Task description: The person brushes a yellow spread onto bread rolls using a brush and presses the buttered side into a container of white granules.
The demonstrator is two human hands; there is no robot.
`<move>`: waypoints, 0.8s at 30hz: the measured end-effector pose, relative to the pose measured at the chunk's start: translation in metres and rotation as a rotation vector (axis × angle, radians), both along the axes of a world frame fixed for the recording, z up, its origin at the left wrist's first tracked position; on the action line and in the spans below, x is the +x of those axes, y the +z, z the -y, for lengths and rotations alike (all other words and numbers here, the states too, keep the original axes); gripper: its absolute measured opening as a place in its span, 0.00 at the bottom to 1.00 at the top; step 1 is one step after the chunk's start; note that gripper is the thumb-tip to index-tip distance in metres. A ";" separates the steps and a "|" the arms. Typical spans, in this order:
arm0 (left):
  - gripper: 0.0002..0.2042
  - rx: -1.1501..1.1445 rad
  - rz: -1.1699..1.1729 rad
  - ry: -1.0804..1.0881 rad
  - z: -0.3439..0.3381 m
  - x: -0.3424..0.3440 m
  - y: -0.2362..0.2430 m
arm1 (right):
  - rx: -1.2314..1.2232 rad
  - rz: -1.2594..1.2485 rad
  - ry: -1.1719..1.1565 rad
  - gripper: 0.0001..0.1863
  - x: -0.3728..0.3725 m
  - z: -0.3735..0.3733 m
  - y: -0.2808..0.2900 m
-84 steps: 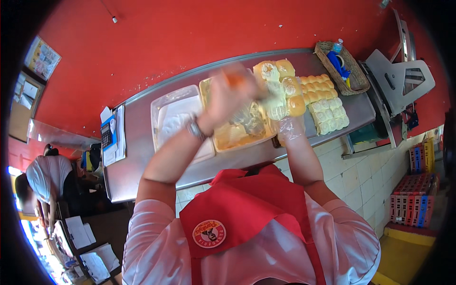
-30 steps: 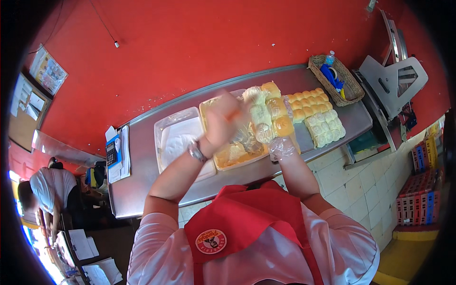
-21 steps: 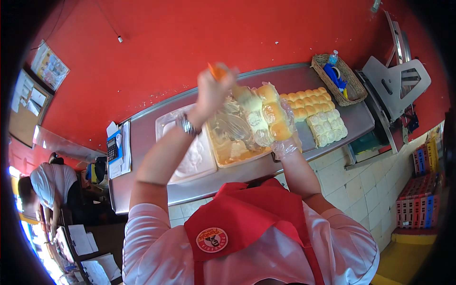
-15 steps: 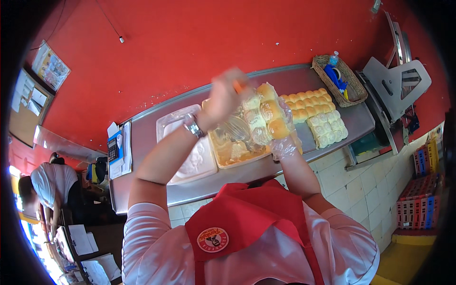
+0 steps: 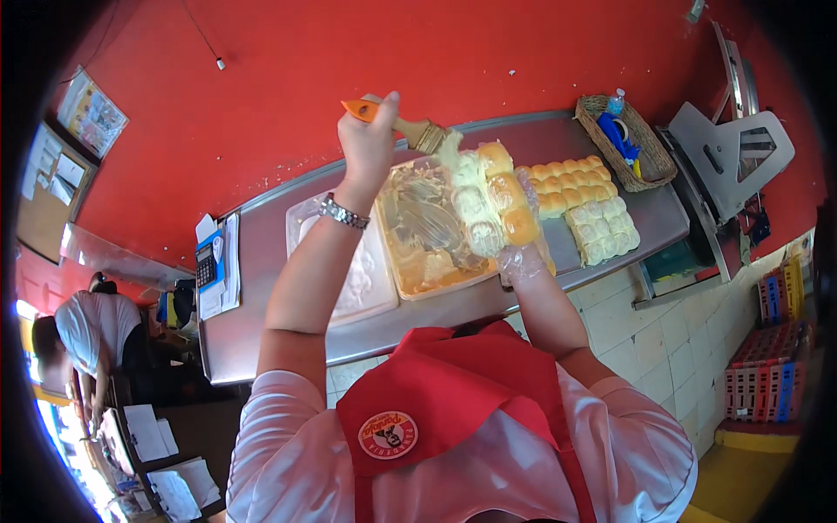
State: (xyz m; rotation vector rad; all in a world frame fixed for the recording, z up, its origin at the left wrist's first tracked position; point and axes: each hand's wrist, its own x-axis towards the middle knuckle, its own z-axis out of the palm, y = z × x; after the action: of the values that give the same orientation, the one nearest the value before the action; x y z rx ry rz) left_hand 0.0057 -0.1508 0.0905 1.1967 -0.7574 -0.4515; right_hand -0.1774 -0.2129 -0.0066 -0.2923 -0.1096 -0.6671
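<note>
My left hand (image 5: pixel 368 144) grips a wide brush (image 5: pixel 418 132) with orange on its wooden handle, its cream-laden bristles at the upper left of a block of buns (image 5: pixel 504 193). My right hand (image 5: pixel 520 260), in a clear plastic glove, holds that block from beneath, its fingers mostly hidden; the buns are partly coated in pale cream. Below them lies a tub of smeared creamy spread (image 5: pixel 416 214); left of it is a tub (image 5: pixel 353 288) with white contents. At the right lie golden buns (image 5: pixel 567 183) and cream-topped buns (image 5: pixel 602 231) on the steel table (image 5: pixel 244 344).
A wicker basket (image 5: pixel 649 152) with a bottle and blue item sits at the back right, beside a metal machine (image 5: pixel 732 161). Papers and a calculator (image 5: pixel 206 266) lie at left. A red wall backs the table. A co-worker (image 5: pixel 96 331) bends at far left; crates (image 5: pixel 763 388) are stacked at right.
Since the earlier frames my left hand with the brush has risen up and left, and the brush is now sharp to see. My right hand still holds the bun block in about the same place.
</note>
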 end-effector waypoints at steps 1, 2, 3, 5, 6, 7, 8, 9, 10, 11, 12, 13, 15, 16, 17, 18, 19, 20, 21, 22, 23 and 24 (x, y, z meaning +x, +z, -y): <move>0.12 -0.071 0.175 0.010 -0.003 -0.022 -0.006 | 0.009 -0.005 -0.006 0.34 0.002 0.008 -0.014; 0.13 -0.148 0.350 0.019 -0.011 -0.038 -0.012 | -0.079 0.187 0.145 0.34 0.003 0.020 -0.026; 0.09 -0.244 0.886 -0.036 -0.023 -0.039 -0.040 | -0.076 0.178 0.125 0.33 0.005 0.021 -0.028; 0.05 -0.107 1.225 -0.252 -0.065 -0.087 -0.056 | -0.037 0.132 0.052 0.33 0.005 0.023 -0.023; 0.03 -0.062 1.378 -0.376 -0.086 -0.112 -0.063 | -0.027 0.120 0.027 0.33 0.004 0.024 -0.020; 0.03 -0.431 1.543 -0.422 -0.093 -0.116 -0.067 | -0.022 0.116 0.017 0.33 0.005 0.023 -0.019; 0.03 -0.430 1.537 -0.421 -0.089 -0.110 -0.068 | -0.021 0.107 0.005 0.32 0.005 0.022 -0.019; 0.03 -0.335 1.362 -0.427 -0.076 -0.096 -0.065 | -0.020 0.104 0.000 0.32 0.006 0.022 -0.017; 0.04 -0.239 1.186 -0.427 -0.063 -0.080 -0.062 | -0.018 0.099 -0.002 0.32 0.007 0.020 -0.018; 0.04 -0.099 0.855 -0.346 -0.046 -0.060 -0.052 | -0.017 0.091 -0.005 0.32 0.006 0.019 -0.018; 0.05 -0.029 0.481 -0.255 -0.029 -0.040 -0.042 | -0.011 0.084 -0.015 0.32 0.006 0.018 -0.020; 0.08 -0.122 0.251 -0.140 -0.013 -0.024 -0.022 | -0.007 0.081 -0.018 0.31 0.007 0.017 -0.021; 0.11 -0.061 -0.109 -0.055 -0.003 0.016 0.002 | 0.000 0.080 -0.025 0.31 0.010 0.016 -0.020; 0.11 -0.063 -0.105 -0.054 -0.004 0.016 0.001 | 0.001 0.081 -0.028 0.31 0.011 0.015 -0.019; 0.12 -0.058 0.072 0.095 -0.008 0.009 0.002 | 0.004 0.078 -0.036 0.31 0.011 0.016 -0.017; 0.13 -0.054 0.248 0.242 -0.014 -0.001 0.000 | 0.004 0.080 -0.046 0.30 0.011 0.016 -0.016; 0.14 -0.139 0.473 0.194 -0.024 -0.028 -0.008 | 0.006 0.079 -0.061 0.30 0.009 0.018 -0.014; 0.13 -0.244 0.701 0.050 -0.038 -0.043 -0.028 | 0.007 0.083 -0.060 0.30 0.009 0.016 -0.011; 0.14 -0.345 0.927 -0.101 -0.054 -0.060 -0.049 | 0.007 0.088 -0.059 0.30 0.010 0.014 -0.007; 0.14 -0.107 1.103 -0.131 -0.071 -0.091 -0.042 | 0.010 0.087 -0.069 0.30 0.010 0.016 -0.007; 0.15 0.114 1.306 -0.169 -0.088 -0.121 -0.033 | 0.010 0.090 -0.077 0.29 0.008 0.016 -0.005; 0.15 -0.557 1.414 -0.153 -0.092 -0.120 -0.052 | 0.009 0.087 -0.077 0.29 0.009 0.015 -0.004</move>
State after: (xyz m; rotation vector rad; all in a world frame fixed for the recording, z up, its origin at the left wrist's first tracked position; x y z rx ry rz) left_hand -0.1145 -0.0592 0.0386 0.7858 -2.0173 0.5888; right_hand -0.1686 -0.2282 -0.0110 -0.2593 -0.1793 -0.7569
